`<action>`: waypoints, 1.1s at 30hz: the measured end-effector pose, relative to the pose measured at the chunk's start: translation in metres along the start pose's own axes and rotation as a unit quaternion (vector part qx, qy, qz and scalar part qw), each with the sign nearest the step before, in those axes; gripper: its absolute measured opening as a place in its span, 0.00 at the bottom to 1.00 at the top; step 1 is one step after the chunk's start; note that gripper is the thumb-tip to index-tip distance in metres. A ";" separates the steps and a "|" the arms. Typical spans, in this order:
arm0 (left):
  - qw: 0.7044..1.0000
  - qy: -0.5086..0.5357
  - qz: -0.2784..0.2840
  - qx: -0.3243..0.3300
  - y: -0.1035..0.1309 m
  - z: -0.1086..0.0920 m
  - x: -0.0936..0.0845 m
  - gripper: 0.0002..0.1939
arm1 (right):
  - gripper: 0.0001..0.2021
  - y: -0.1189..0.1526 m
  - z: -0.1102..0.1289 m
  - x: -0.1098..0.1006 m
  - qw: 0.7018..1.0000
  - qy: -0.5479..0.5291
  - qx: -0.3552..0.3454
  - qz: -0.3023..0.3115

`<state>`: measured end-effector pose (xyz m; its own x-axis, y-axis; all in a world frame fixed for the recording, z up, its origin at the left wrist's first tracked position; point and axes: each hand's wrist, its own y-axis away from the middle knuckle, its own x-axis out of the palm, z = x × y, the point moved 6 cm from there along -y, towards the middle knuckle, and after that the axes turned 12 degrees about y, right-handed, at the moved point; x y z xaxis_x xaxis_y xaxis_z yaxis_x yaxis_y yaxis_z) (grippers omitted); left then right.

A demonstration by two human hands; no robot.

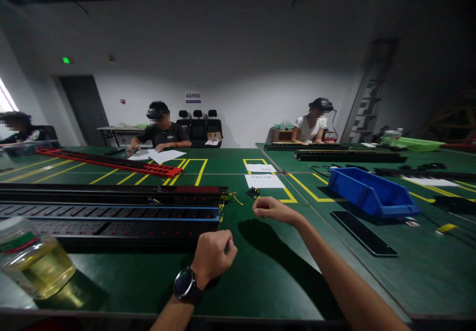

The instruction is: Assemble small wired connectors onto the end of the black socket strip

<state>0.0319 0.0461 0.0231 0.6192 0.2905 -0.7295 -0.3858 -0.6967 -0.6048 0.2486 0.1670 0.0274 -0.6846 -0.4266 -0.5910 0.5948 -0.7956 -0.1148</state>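
My left hand (pixel 215 254), with a round watch (pixel 185 284) on its wrist, is curled into a loose fist beside the right ends of the long black rails. Nothing shows between its fingers. To its right and farther forward, my right hand (pixel 274 209) hovers over the green table with its fingers curled closed, and no object shows in it. Just beyond it lies a small black part with yellow marks (pixel 254 192). Nearest my left hand is a black slotted rail (pixel 148 229); a blue-edged rail (pixel 122 213) lies behind it, with yellow wires (pixel 236 199) near the ends.
A bottle of yellow liquid (pixel 40 266) stands at the left front. On the right are a phone (pixel 364 233) and a blue bin (pixel 372 192). A red frame (pixel 111 162), paper sheets (pixel 265 181) and more black rails (pixel 349 156) lie farther back. Several people sit across the table.
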 end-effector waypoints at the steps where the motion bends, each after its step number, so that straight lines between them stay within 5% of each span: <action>1: 1.000 0.007 -0.002 -0.001 0.000 0.000 -0.001 0.11 | 0.15 -0.003 0.011 0.013 0.999 -0.035 -0.018 0.025; 5: 0.999 0.042 -0.020 -0.010 -0.001 -0.001 -0.007 0.11 | 0.17 -0.009 0.032 0.066 0.984 -0.135 -0.010 0.114; 11: 0.998 0.037 -0.034 -0.045 -0.002 0.002 -0.008 0.07 | 0.20 -0.017 0.015 0.110 0.952 -0.271 0.030 0.137; 23: 0.998 0.029 0.011 -0.047 -0.005 -0.002 -0.005 0.10 | 0.23 -0.017 0.003 0.106 0.929 -0.346 0.054 0.116; 29: 0.991 0.054 -0.008 -0.119 -0.016 0.009 -0.017 0.08 | 0.24 -0.030 -0.015 0.101 0.905 -0.414 0.098 -0.029; 33: 0.983 0.017 0.005 -0.183 -0.041 0.031 -0.029 0.08 | 0.23 -0.044 -0.030 0.091 0.924 -0.350 0.106 -0.113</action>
<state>0.0084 0.0865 0.0597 0.6411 0.2644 -0.7205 -0.1237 -0.8909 -0.4369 0.1729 0.1757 -0.0451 -0.9298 -0.3548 0.0975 0.3591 -0.9328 0.0303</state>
